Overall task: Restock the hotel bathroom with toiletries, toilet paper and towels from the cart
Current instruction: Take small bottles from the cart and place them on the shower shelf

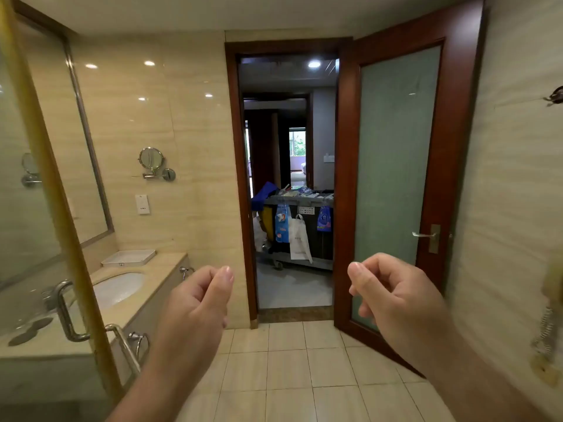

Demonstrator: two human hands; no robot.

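I stand in the bathroom facing the open doorway. The housekeeping cart (300,220) stands outside in the corridor, loaded with supplies on top, with blue packets and a white bag hanging from its side. My left hand (195,303) and my right hand (393,296) are raised in front of me, both with loosely curled fingers and holding nothing. A white tray (129,257) sits on the vanity counter (158,269) beside the sink (117,287) at the left.
The wooden door (399,178) with frosted glass stands open to the right of the doorway. A glass shower door with a metal handle (65,312) is close at my left. Towel rings (138,341) hang on the vanity front. Tiled floor (286,370) lies ahead.
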